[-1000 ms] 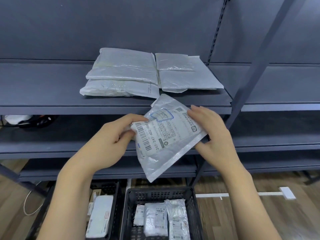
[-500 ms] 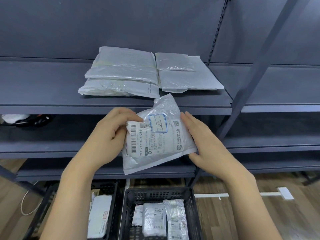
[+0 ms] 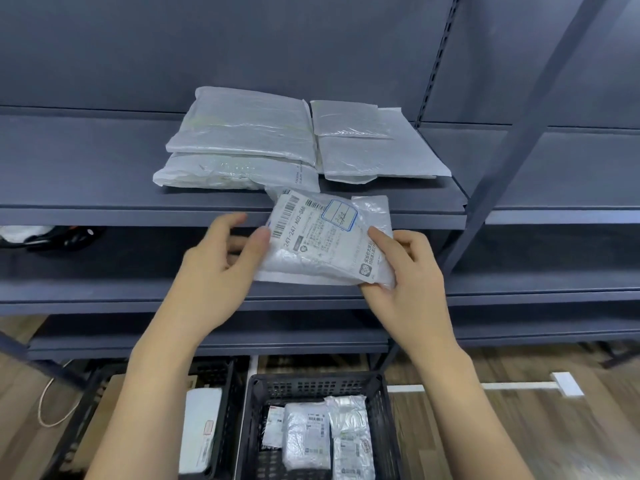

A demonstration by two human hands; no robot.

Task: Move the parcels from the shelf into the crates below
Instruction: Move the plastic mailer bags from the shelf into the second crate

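Observation:
A small white parcel point(image 3: 325, 237) with a barcode label faces up in front of the top shelf's edge. My right hand point(image 3: 405, 271) pinches its lower right corner. My left hand point(image 3: 221, 261) holds its left edge with the thumb on top. On the top shelf point(image 3: 86, 188) lie several more white parcels: a stack of two point(image 3: 239, 147) on the left and flatter ones point(image 3: 367, 147) on the right. Below on the floor stands a black crate point(image 3: 322, 386) with several parcels inside.
A second black crate point(image 3: 225, 375) at lower left holds a white parcel point(image 3: 201, 427). A slanted upright post point(image 3: 519, 133) of the rack runs along the right. Dark items point(image 3: 65, 237) lie on the middle shelf at left. The floor is wood.
The parcel has been turned clockwise and raised toward the top shelf's edge, label now lying nearly level. My left hand's grip has loosened to the thumb on its edge; my right hand now pinches its lower corner.

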